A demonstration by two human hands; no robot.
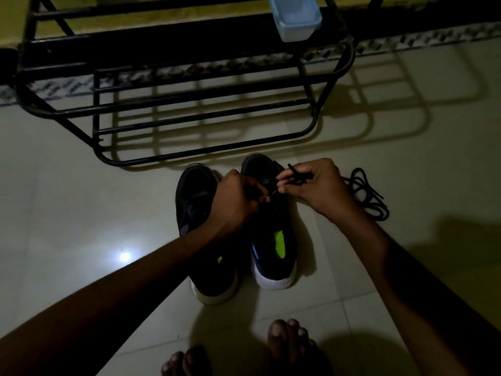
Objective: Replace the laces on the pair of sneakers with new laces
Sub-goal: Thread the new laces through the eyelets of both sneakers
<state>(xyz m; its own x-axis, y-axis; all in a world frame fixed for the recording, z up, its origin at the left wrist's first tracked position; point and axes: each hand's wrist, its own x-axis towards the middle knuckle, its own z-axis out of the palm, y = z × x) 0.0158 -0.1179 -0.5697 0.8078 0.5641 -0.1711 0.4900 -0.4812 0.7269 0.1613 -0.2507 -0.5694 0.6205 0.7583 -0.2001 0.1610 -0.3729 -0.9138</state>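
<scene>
my left hand [235, 196] and right hand [317, 185] both pinch the black lace [301, 176] over the right-side sneaker [273, 232], which runs lengthwise away from me, the lace's tip lying between my fingertips just above the eyelets.

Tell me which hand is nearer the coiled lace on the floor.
Right. The right hand sits just left of the coiled lace; the left hand is farther off, above the sneakers.

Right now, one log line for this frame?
step: lacing | right hand: pinches black lace | left hand: at right sneaker eyelets, hold unclear | lace coil: floor, right of right hand
</scene>
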